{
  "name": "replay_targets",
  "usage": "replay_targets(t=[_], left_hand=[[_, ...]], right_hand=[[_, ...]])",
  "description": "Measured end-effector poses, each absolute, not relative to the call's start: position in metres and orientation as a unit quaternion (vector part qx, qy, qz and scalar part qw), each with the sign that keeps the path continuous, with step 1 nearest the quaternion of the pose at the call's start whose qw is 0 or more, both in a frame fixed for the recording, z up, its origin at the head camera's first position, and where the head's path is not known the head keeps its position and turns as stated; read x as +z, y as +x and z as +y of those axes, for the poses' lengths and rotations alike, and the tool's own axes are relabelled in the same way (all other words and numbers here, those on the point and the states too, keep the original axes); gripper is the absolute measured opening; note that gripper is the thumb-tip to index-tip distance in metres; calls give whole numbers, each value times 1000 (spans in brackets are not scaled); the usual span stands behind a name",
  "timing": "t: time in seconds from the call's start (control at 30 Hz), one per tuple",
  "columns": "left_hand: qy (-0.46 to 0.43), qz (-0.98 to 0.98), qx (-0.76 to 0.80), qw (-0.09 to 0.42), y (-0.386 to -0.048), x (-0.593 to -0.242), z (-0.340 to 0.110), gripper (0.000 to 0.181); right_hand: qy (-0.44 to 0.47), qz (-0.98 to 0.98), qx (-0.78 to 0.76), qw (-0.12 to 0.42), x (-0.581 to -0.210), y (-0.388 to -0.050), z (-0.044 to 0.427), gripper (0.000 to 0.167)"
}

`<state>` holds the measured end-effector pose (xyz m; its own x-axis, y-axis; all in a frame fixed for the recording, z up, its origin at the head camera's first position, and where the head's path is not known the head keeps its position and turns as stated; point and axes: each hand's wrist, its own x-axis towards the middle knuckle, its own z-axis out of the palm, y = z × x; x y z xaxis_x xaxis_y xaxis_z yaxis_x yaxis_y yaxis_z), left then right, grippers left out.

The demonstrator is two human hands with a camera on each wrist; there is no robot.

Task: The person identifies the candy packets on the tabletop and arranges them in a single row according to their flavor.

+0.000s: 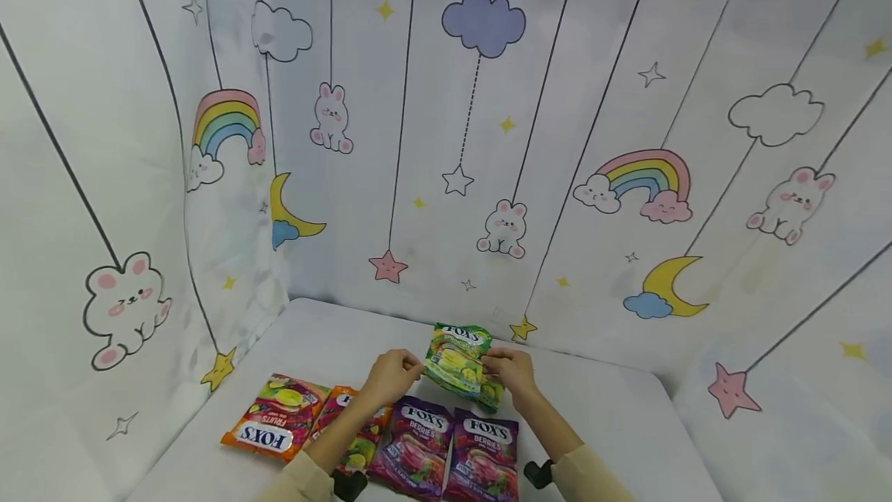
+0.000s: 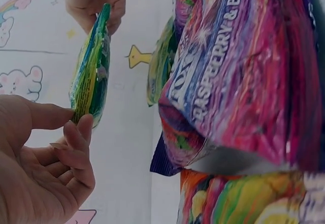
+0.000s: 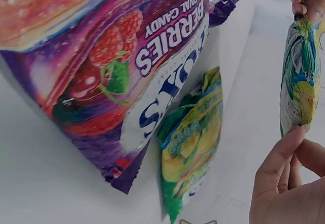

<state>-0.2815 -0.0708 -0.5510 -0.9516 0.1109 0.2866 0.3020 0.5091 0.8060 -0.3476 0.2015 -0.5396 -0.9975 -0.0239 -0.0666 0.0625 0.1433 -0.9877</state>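
Between my two hands, raised over the white table, hangs a green and yellow Fox's candy bag (image 1: pixel 456 359). My left hand (image 1: pixel 392 375) pinches one side edge of it between thumb and fingers, as the left wrist view shows. On the opposite edge, my right hand (image 1: pixel 512 372) pinches the bag with thumb and fingertips. A second green candy bag (image 3: pixel 192 145) lies on the table, partly hidden behind the held one in the head view. Two purple Fox's Berries candy bags (image 1: pixel 416 444) (image 1: pixel 483 457) lie side by side below my hands.
To the left lie two orange Fox's Fruits candy bags (image 1: pixel 279 413) (image 1: pixel 337 401), one partly covered by my left forearm. The white tabletop (image 1: pixel 599 424) meets a printed fabric wall (image 1: pixel 418 138) at the back, with further walls at both sides.
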Motion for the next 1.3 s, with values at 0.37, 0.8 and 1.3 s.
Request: replay_targets(t=[0.37, 0.8, 1.3], left_hand=[[-128, -864, -477, 100, -278, -559, -52, 16], [-139, -859, -484, 91, -273, -558, -36, 16], [-161, -848, -501, 63, -262, -558, -16, 18]], right_hand=[[45, 764, -643, 29, -540, -340, 218, 24], [51, 775, -629, 20, -543, -333, 236, 24], [66, 785, -616, 11, -543, -320, 259, 27]])
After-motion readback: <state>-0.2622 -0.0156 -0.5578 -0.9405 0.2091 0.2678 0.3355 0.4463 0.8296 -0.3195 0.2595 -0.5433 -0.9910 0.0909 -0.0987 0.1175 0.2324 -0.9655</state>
